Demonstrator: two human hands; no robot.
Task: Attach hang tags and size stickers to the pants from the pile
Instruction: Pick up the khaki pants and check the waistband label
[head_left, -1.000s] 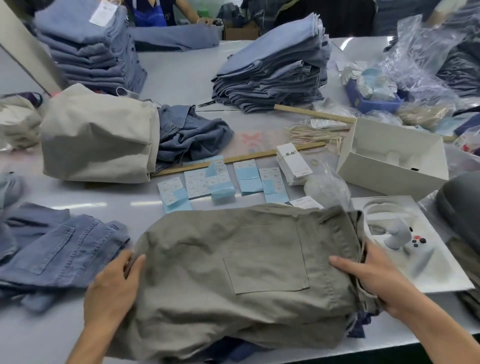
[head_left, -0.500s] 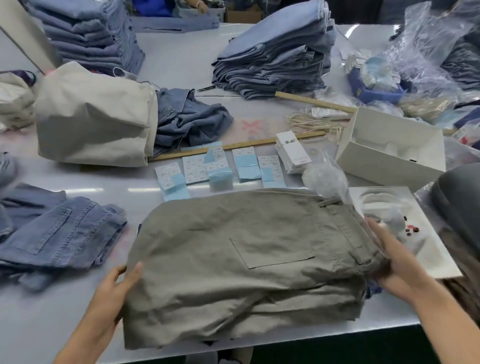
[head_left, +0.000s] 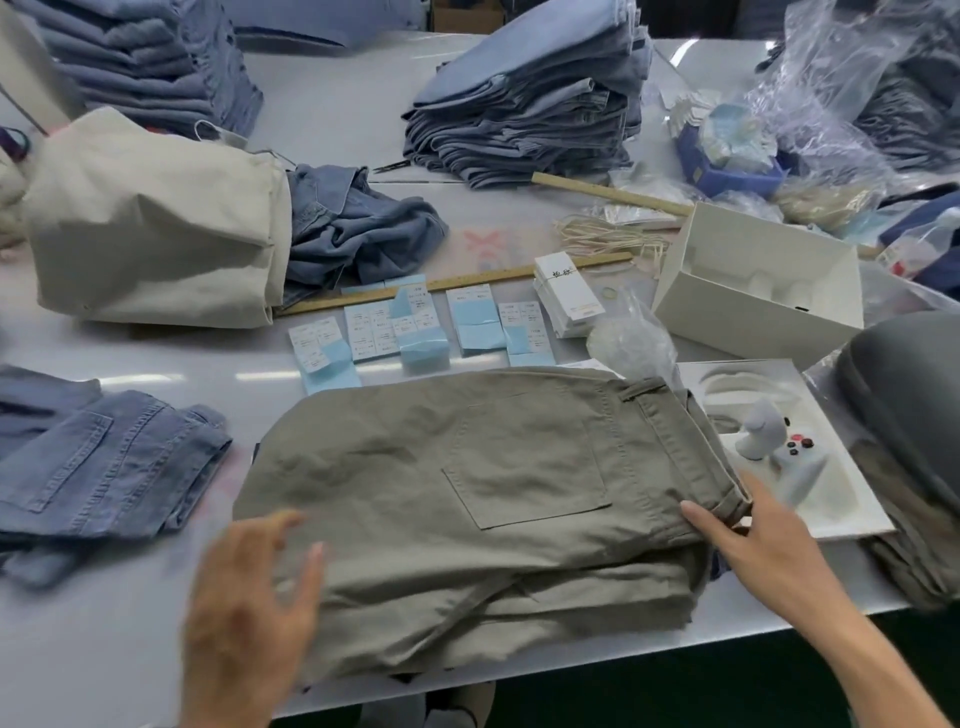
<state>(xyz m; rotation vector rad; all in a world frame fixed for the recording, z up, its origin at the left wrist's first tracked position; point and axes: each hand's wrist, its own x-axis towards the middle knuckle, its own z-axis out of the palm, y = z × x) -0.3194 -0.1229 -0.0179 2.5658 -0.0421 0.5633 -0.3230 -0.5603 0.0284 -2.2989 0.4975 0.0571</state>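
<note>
Head view: both hands spread flat, left hand (head_left: 249, 597) (blurred) & right hand (head_left: 748, 540) touching khaki pants (head_left: 467, 493).

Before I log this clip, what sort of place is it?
Most likely a garment factory's finishing or packing table. Folded jeans stand in tall stacks, sheets of blue size stickers and a bundle of white hang tags lie in a row, and khaki pants are laid flat on the table.

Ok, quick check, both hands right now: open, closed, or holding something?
Left hand: open, fingers spread at the folded khaki pants' left edge, blurred.
Right hand: open, straight fingers resting on the waistband.
</note>
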